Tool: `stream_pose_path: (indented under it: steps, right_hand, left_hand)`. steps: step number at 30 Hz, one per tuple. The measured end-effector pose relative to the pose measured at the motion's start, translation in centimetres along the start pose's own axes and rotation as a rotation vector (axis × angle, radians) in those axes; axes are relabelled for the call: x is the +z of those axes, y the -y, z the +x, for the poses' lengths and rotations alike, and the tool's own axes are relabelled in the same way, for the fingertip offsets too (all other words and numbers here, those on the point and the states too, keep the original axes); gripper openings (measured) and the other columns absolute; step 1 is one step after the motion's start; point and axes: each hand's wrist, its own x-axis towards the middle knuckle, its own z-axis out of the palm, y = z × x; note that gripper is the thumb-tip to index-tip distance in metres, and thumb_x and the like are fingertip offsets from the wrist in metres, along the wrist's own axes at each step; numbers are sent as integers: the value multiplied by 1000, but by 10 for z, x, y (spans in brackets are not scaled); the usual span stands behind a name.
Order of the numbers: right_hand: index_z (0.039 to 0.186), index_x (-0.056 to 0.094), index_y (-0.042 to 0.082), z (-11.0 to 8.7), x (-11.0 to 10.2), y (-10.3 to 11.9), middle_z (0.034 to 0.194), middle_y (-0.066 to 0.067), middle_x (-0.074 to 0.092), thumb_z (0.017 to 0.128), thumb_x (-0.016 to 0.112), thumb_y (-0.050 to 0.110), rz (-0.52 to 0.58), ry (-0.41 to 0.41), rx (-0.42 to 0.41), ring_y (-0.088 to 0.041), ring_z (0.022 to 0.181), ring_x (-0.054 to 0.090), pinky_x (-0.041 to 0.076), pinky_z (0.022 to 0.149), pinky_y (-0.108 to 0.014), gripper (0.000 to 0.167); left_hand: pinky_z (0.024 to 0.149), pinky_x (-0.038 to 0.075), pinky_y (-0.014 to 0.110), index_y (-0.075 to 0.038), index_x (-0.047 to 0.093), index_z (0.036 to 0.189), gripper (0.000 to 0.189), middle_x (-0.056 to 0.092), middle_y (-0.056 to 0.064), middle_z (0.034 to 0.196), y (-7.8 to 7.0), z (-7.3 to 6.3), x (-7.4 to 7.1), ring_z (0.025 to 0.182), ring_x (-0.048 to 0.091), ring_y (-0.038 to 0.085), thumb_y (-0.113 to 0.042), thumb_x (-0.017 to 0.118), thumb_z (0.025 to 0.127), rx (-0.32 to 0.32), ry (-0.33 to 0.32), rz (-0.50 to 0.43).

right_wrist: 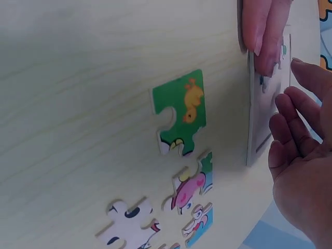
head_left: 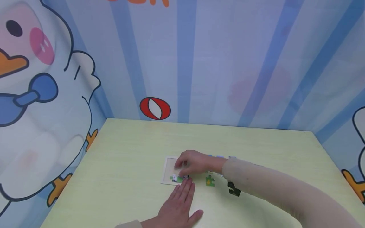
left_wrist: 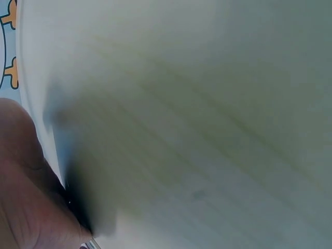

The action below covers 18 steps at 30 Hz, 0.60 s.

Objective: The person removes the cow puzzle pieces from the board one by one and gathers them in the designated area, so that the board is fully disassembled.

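A shallow puzzle tray (head_left: pixel 163 177) with a pale border lies on the table. Pieces with green and white parts (head_left: pixel 179 179) sit along its near side. My left hand (head_left: pixel 177 204) has its fingers straight, their tips resting at the tray's near right edge. Over the tray is my right hand (head_left: pixel 194 162), its fingers loosely bent; the right wrist view shows nothing between thumb and fingers. A green puzzle piece with a yellow chick (right_wrist: pixel 179 96) lies right of the tray. The left wrist view holds mostly blurred table and part of the left hand (left_wrist: pixel 21 202).
More loose pieces lie right of the tray, among them a white one (right_wrist: pixel 129 223), a pink one (right_wrist: pixel 191 192) and a dark one (head_left: pixel 234 190). The right forearm (head_left: pixel 265 183) hides some. A printed curtain (head_left: pixel 211 63) stands behind the table (head_left: pixel 128 142).
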Motion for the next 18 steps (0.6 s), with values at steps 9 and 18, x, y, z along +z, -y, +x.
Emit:
stream_pose_path:
  steps: [9,18]
  right_hand:
    - [116,81,12,1,6,2,104,6,71,95,82,17,14,16,-3,-11,96,61,52,93,-27,22]
    - [114,81,17,2,8,0,104,9,70,96,82,18,49,38,27,-6,95,59,51,94,-27,18]
  left_hand:
    - [126,35,46,4,39,162,83,35,21,171,2,0,0,159,33,32,-62,29,113,-1,8,-26]
    - [125,36,47,5,40,161,84,36,22,170,3,-2,2,158,35,33,-62,29,112,16,-21,-35]
